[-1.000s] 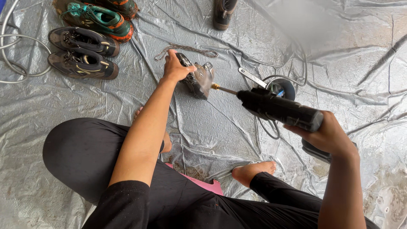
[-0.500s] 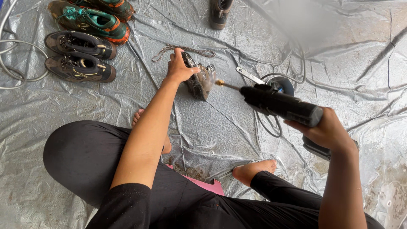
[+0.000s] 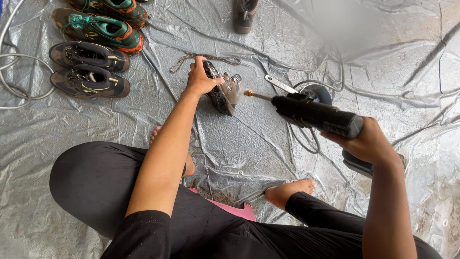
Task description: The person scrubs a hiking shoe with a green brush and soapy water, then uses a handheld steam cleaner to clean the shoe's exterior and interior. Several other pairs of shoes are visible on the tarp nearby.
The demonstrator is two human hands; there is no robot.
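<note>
Spraying step, I'd say: left hand (image 3: 200, 79) grips the muddy dark shoe (image 3: 223, 91) tilted on the silver plastic tarp (image 3: 249, 144); right hand (image 3: 366, 141) is closed round the black spray gun (image 3: 314, 114), brass nozzle just beside the shoe. Next needs rotating it.

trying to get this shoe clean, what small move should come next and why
Probably turn the shoe a little with the left hand, since the spray gun in the right hand points its brass nozzle at one side only.

Left hand (image 3: 200, 79) extended forward, fingers curled in grip; right hand (image 3: 366, 141) closed, arm bent.
</note>
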